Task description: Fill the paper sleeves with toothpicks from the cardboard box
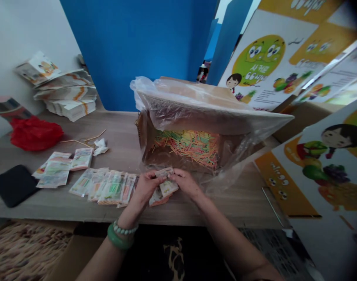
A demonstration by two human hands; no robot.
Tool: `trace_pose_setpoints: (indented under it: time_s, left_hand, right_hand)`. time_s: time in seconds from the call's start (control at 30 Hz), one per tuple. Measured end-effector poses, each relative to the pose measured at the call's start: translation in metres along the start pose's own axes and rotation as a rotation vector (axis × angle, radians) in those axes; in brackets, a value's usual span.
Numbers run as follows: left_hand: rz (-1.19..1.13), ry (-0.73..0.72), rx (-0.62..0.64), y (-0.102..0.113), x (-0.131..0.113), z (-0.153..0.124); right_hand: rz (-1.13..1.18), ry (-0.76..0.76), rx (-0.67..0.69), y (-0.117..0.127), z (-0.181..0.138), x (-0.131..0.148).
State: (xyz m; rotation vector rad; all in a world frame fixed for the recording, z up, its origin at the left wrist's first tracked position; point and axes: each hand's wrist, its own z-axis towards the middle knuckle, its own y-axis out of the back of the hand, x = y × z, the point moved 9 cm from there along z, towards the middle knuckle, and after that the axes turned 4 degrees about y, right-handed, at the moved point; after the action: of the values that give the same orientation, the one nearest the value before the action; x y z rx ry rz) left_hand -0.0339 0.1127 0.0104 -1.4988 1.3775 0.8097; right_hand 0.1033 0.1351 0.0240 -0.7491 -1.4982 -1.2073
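Note:
My left hand (146,186) and my right hand (186,182) pinch the upper edge of a small printed packet (164,172) between them, in front of the carton. Just below it, more packets (168,189) lie on the table. An overlapping row of clear-fronted packets (113,188) with green and orange sticks inside lies left of my left hand. Beyond my hands an open cardboard carton (146,136), tipped towards me and lined with a clear plastic bag (178,113), holds many thin coloured sticks (192,148). Whether the held packet is open cannot be made out.
Further left lie more packets (57,168), a black flat pad (14,185), a crumpled tissue (100,146) and a red plastic bag (34,132). Stacked flat printed packaging (68,95) stands behind them. Large printed cartons (257,58) crowd the right side. A blue panel (143,50) rises behind.

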Motion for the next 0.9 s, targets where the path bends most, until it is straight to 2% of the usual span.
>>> trace_pose_setpoints:
  time_s: [0.07, 0.13, 0.2, 0.27, 0.37, 0.43, 0.53, 0.67, 0.9]
  left_hand:
    - [0.068, -0.023, -0.029, 0.003, -0.004, 0.002]
    - [0.293, -0.137, -0.051, -0.002, -0.017, 0.001]
    - [0.587, -0.306, -0.03, -0.025, -0.031, -0.002]
    - [0.851, -0.466, 0.068, -0.066, -0.037, -0.001]
    - [1.125, -0.61, 0.267, -0.127, -0.028, 0.013]
    - [1.259, -0.616, 0.342, -0.15, -0.017, 0.031]
    - [1.346, -0.524, 0.38, -0.156, 0.0, 0.055]
    - [1.319, -0.482, 0.376, -0.147, 0.005, 0.063]
    - [1.283, -0.461, 0.389, -0.141, 0.009, 0.06]
  right_hand:
    - [-0.338, -0.018, -0.064, 0.039, 0.011, 0.002]
    - [-0.842, -0.153, -0.147, 0.084, 0.02, -0.003]
    - [-1.08, -0.279, -0.136, 0.112, 0.029, -0.013]
    - [-1.181, -0.315, -0.06, 0.12, 0.038, -0.023]
    - [-1.269, -0.277, 0.054, 0.118, 0.047, -0.034]
    - [-1.292, -0.266, 0.065, 0.121, 0.048, -0.038]
    - [-1.335, -0.238, 0.09, 0.128, 0.046, -0.041]
    - [-1.377, -0.14, 0.156, 0.122, 0.046, -0.045]
    - [-1.249, -0.22, -0.028, 0.134, 0.044, -0.049]
